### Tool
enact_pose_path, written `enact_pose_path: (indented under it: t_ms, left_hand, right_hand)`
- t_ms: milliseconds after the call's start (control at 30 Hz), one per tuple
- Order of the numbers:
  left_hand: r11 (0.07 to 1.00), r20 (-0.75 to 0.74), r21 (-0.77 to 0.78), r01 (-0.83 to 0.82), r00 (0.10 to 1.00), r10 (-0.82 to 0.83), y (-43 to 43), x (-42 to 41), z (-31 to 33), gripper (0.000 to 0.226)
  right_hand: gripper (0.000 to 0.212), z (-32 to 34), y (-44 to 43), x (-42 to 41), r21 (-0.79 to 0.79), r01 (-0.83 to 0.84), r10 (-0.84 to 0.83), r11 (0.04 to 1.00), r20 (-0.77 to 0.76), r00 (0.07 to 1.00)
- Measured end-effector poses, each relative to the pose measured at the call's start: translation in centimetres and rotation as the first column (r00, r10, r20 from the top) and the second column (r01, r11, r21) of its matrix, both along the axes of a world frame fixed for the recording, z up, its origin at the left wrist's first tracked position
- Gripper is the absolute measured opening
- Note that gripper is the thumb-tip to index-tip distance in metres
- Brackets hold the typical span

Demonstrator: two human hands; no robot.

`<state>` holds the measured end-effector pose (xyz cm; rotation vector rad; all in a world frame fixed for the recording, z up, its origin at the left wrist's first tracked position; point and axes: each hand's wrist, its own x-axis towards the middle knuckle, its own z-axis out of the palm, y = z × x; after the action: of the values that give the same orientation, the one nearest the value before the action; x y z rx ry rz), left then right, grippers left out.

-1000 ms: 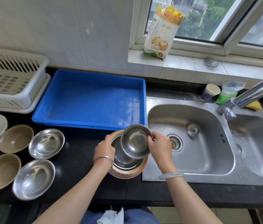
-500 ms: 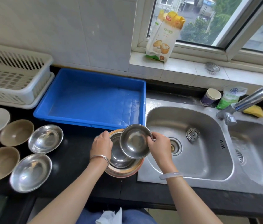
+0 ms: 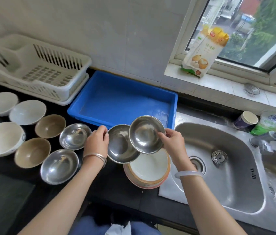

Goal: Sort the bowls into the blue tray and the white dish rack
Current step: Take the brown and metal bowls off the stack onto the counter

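A flour bag (image 3: 203, 53) stands on the windowsill (image 3: 227, 93), a paper cup (image 3: 246, 120) beside the steel sink (image 3: 227, 177).

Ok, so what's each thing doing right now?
left hand, holding the left steel bowl by its rim
right hand, holding the right steel bowl, tilted, overlapping the other
blue tray, no bowls inside
white dish rack, no bowls inside
stacked bowls, upright on the counter, under the held bowls
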<state>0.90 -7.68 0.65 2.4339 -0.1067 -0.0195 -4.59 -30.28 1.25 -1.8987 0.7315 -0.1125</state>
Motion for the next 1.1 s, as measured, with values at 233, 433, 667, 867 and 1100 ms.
enact_pose_path:
  t_ms: [233, 433, 667, 867, 1100]
  left_hand:
    - [0.986, -0.129, 0.018, -0.164, 0.978, 0.165, 7.4, -2.4, -2.8, 0.009]
    - [0.984, -0.224, 0.038, -0.176, 0.958, 0.18, 9.5, -3.2, -5.1, 0.011]
    - [0.991, -0.264, 0.06, -0.122, 0.955, 0.134, 9.2, -2.7, -6.0, 0.012]
    - [0.993, -0.268, 0.081, -0.081, 0.958, 0.1, 8.9, -2.2, -6.8, 0.012]
    - [0.993, -0.237, 0.096, -0.063, 0.968, 0.084, 8.5, -1.9, -7.5, 0.014]
  right_hand:
    - [0.024, -2.4, 6.3, 5.3, -0.014, -0.241, 0.234, 0.97, -0.195, 0.953]
    - [0.02, -4.7, 9.8, 7.5, -0.163, -0.419, 0.341, 0.893, -0.364, 0.867]
    - [0.014, -5.4, 10.8, 8.6, -0.278, -0.473, 0.321, 0.836, -0.453, 0.832]
    - [0.015, -6.0, 11.4, 9.4, -0.28, -0.504, 0.309, 0.817, -0.524, 0.793]
    - [0.015, -7.0, 11.6, 10.0, -0.207, -0.46, 0.293, 0.863, -0.536, 0.792]
